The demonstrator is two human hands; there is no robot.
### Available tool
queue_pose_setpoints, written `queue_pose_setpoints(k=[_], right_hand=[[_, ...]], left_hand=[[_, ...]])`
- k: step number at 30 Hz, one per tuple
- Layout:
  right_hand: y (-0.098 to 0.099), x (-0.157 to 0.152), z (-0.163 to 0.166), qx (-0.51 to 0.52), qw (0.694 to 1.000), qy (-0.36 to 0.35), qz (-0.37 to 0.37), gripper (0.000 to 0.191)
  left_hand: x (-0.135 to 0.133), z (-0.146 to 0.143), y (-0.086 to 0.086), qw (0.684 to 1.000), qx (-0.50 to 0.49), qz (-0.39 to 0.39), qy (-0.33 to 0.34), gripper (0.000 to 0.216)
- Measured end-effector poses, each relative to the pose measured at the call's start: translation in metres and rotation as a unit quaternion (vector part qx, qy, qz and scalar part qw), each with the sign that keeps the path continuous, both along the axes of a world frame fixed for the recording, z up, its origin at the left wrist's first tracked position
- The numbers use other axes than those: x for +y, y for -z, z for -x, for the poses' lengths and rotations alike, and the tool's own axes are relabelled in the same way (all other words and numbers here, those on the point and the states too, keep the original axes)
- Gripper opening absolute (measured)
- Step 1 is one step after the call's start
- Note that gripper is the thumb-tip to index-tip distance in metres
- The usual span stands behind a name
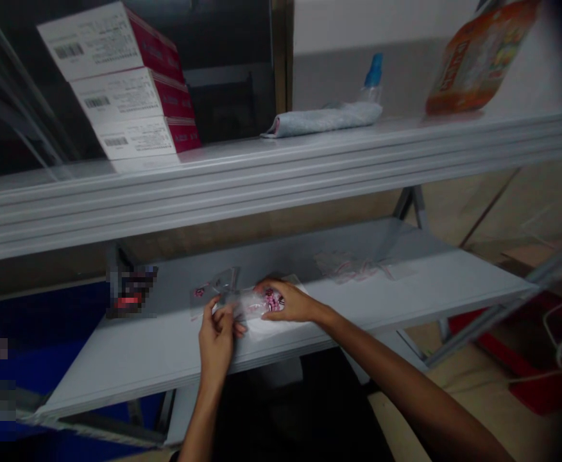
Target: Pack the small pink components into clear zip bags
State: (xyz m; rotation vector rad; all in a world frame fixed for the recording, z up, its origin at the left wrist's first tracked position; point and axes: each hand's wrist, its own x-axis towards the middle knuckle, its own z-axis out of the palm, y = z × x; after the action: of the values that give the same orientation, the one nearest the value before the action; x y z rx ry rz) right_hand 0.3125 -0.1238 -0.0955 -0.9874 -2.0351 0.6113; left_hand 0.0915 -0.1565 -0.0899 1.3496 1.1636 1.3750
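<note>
My right hand is curled round a small pink, white and dark item that looks like a cluster of beads. Just left of it, over the table, lies a clear plastic bag, whose edge my left hand pinches between thumb and fingers. Whether the pink item is inside this bag or against it, I cannot tell. Beyond my left hand, another clear bag with a small pink piece at its left end rests on the table. A pale sheet shows beneath my hands.
Several flat clear bags lie farther right on the grey table. Above runs a shelf holding three stacked boxes, a folded cloth, a blue-capped bottle and an orange pouch.
</note>
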Motion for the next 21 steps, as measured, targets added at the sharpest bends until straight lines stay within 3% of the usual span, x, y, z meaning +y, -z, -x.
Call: queue_pose_setpoints(k=[9, 21], right_hand=[[0.0101, 0.0, -0.0002, -0.03, 0.999, -0.006, -0.027, 0.061], [0.0076, -0.0048, 0.0018, -0.054, 0.998, 0.001, -0.039, 0.06]], left_hand=[[-0.0054, -0.0011, -0.0039, 0.999, -0.049, -0.016, 0.012, 0.063], [-0.0056, 0.002, 0.0012, 0.997, -0.029, -0.044, 0.048, 0.062]])
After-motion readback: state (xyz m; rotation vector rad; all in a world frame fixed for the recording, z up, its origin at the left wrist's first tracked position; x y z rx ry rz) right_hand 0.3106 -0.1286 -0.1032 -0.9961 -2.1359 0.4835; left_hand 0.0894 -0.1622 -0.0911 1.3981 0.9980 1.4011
